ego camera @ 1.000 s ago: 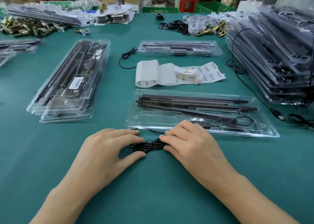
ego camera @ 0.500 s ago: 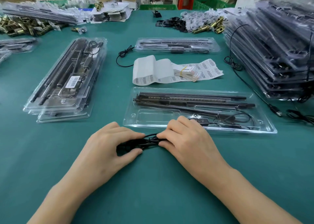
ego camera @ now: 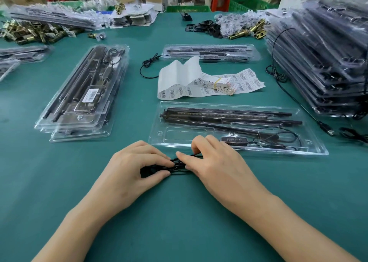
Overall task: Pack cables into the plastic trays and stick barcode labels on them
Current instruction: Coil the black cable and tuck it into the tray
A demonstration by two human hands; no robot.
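Note:
A bundle of black cable lies on the green table just in front of an open clear plastic tray. My left hand pinches the bundle's left end between thumb and fingers. My right hand pinches its right end, fingers curled over it near the tray's front rim. The tray holds long dark rods, a small controller and a thin cable loop. A strip of barcode labels lies behind the tray.
Closed, labelled trays are stacked at the left. A tall pile of filled trays stands at the right, with a loose USB cable beside it. Another tray and a coiled cable lie further back. Brass parts are heaped far left.
Both hands have stayed on the cable bundle, squeezing it into a tighter bunch. The right hand's fingers have curled more over its end.

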